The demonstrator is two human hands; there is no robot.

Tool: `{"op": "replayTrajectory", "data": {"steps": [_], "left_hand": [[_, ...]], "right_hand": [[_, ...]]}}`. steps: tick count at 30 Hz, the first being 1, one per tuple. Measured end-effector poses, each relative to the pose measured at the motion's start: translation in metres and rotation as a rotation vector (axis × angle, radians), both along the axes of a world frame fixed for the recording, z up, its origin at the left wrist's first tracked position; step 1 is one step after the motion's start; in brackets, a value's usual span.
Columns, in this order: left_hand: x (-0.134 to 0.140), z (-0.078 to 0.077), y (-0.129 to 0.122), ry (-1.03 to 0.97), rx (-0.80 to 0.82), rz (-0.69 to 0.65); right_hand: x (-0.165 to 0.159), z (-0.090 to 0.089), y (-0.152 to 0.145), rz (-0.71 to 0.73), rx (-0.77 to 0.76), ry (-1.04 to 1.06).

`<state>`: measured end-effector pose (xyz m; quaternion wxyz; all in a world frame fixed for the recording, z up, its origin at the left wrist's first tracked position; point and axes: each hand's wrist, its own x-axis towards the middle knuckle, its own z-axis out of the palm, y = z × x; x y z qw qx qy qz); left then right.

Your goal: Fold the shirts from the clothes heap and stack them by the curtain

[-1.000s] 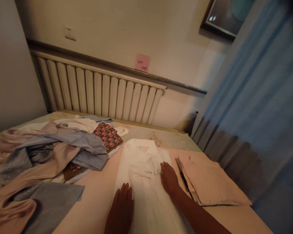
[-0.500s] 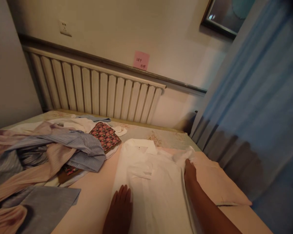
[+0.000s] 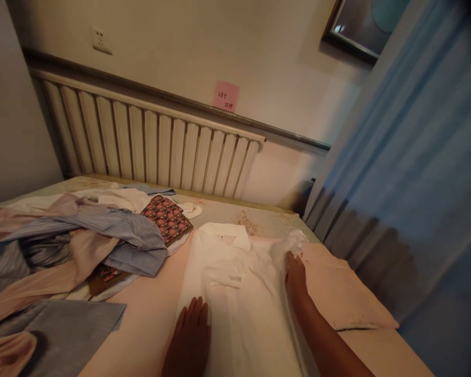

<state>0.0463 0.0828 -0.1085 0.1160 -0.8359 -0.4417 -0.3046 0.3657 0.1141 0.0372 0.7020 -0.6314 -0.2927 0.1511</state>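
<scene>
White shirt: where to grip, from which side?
Probably the collar, pinched from above at the far end: its folded flaps give an edge clear of both hands. The body of the white shirt lies mostly flat, with the left hand over its left edge, so offers less to pinch. The right hand holds bunched white cloth.
</scene>
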Motion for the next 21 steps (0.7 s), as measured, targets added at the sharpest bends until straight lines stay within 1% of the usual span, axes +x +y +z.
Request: {"op": "replayTrajectory", "data": {"steps": [1, 2, 4, 6, 8, 10, 12, 15, 17, 19, 20, 21], "left_hand": [[0.0, 0.001, 0.0, 0.013, 0.025, 0.008], [0.0, 0.002, 0.0, 0.028, 0.047, 0.014], [0.0, 0.005, 0.0, 0.056, 0.082, 0.025], [-0.001, 0.008, 0.001, 0.082, 0.113, 0.022], [-0.002, 0.009, 0.001, 0.103, 0.149, 0.013], [-0.003, 0.009, 0.002, 0.111, 0.2, 0.005], [-0.004, 0.008, 0.002, 0.111, 0.242, -0.001], [-0.003, 0.008, 0.002, 0.094, 0.253, 0.009], [-0.002, 0.01, 0.002, 0.091, 0.245, 0.012], [-0.002, 0.013, 0.001, 0.091, 0.251, 0.012], [-0.001, 0.015, 0.001, 0.088, 0.254, 0.016], [-0.001, 0.016, 0.001, 0.082, 0.256, 0.021]], "right_hand": [[-0.013, 0.0, -0.001, 0.025, -0.037, -0.077], [-0.028, -0.002, -0.002, 0.071, -0.095, -0.204], [-0.062, -0.013, -0.006, 0.21, -0.164, -0.519], [-0.092, -0.032, -0.011, 0.396, -0.175, -0.827], [-0.115, -0.054, -0.015, 0.53, -0.227, -1.09], [-0.127, -0.072, -0.016, 0.593, -0.31, -1.232], [-0.131, -0.082, -0.017, 0.602, -0.376, -1.271], [-0.131, -0.081, -0.017, 0.619, -0.404, -1.24], [-0.128, -0.074, -0.016, 0.688, -0.416, -1.188], [-0.12, -0.063, -0.011, 0.765, -0.427, -1.082], [-0.113, -0.057, -0.006, 0.78, -0.418, -1.004], [-0.104, -0.051, 0.0, 0.766, -0.397, -0.915]]}}
